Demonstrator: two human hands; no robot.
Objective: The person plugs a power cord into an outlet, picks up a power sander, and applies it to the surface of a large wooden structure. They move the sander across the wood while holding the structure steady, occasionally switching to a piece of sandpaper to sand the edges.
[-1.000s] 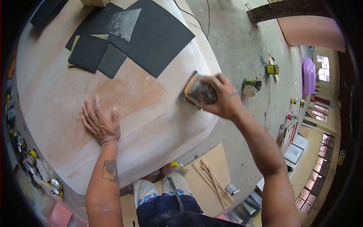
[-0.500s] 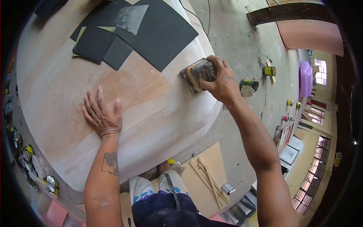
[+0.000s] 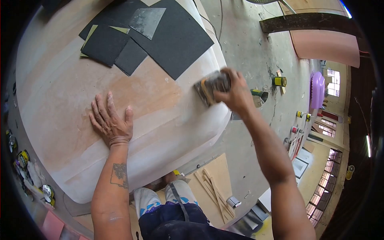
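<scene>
My right hand (image 3: 238, 94) is wrapped around a power sander (image 3: 213, 86), black with an orange band and blurred by motion. Its pad rests against the right edge of a large, smooth panel (image 3: 160, 140) with rounded corners, patched in white and tan. On the tan area my left hand (image 3: 114, 122) lies flat, fingers spread, holding nothing. Beyond it are dark sheets of sandpaper (image 3: 172, 38), some folded with a yellow-green side showing. A thin grey plate (image 3: 148, 23) lies on top of the sheets.
Off the panel's right side, cans (image 3: 279, 81) stand on the concrete floor (image 3: 244, 140). Thin wooden strips (image 3: 216, 192) lie on a board near my legs, beside a small tin (image 3: 233, 201). A cord (image 3: 208, 22) runs past the far edge. More cans (image 3: 48, 193) sit at left.
The sander in my right hand has shifted slightly along the panel edge and is now blurred. My left hand stays flat in place. The whole view has shifted a little.
</scene>
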